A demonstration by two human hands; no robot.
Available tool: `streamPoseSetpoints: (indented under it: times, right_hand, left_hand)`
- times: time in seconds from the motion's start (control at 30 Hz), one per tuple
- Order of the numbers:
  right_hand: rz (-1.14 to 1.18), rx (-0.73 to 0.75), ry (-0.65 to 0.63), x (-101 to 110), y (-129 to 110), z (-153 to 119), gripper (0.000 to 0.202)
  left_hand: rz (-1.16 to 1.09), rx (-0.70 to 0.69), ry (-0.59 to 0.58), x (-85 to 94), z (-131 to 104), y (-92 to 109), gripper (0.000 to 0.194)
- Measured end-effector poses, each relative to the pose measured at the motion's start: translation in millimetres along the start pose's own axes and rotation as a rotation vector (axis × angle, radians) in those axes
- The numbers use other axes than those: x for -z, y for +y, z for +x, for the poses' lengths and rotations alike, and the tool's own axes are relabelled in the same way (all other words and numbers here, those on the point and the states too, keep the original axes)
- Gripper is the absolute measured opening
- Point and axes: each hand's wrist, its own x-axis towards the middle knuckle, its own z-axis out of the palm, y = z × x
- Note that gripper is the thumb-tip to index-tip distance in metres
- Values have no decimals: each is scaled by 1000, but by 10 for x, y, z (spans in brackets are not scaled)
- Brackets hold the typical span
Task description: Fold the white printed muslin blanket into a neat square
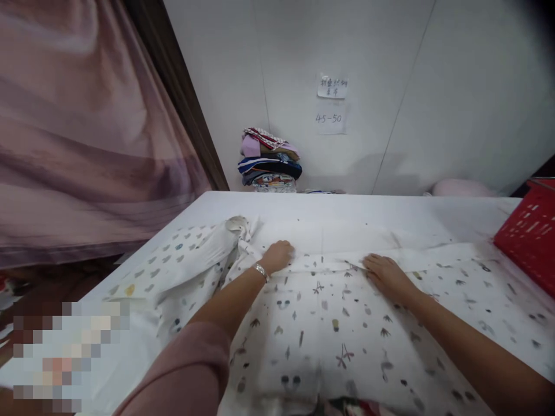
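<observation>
A large white cloth (321,323) printed with small grey and brown motifs lies spread over the white table, with a folded band along its far side. My left hand (277,258), wearing a silver bracelet, is closed on the far edge of this cloth; its fingertips are partly hidden. Farther right, my right hand (385,277) has its fingers together and pinches the folded band, where the fabric draws into a small crease. Beside my left arm lies a bunched white cloth with grey heart shapes (160,260), twisted at its far end.
Against the wall, beyond the table's (373,211) far edge, rises a stack of folded fabrics (271,164). A red plastic basket (531,231) stands at the right edge. Pink curtain fabric (87,127) hangs at left. Two paper notes (332,104) are on the wall.
</observation>
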Motion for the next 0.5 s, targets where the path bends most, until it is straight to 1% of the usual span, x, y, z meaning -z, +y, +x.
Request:
streamPoseSetpoints:
  times: [0.07,0.13,0.23,0.33,0.4,0.5]
  right_hand:
    - [41,-11,2,-16,60,31,35]
    - [125,-69,3,41,118,58,36]
    - [275,-228,-17,223,201,151,37]
    - [396,-301,-33,419,288,314,36]
    - [452,-309,-41,504,353,455,35]
    - [465,-329,-58,531,451,734,33]
  left_hand:
    - [40,-14,-44,-12,58,-75,20]
    - [61,-23,-72,-10,71,-141,17]
    - [20,-56,-90,-12,53,-220,14]
    - [-98,-58,-101,12,50,-297,11]
    - [-187,5,-50,79,105,-356,13]
    - [-223,128,111,242,323,-438,17]
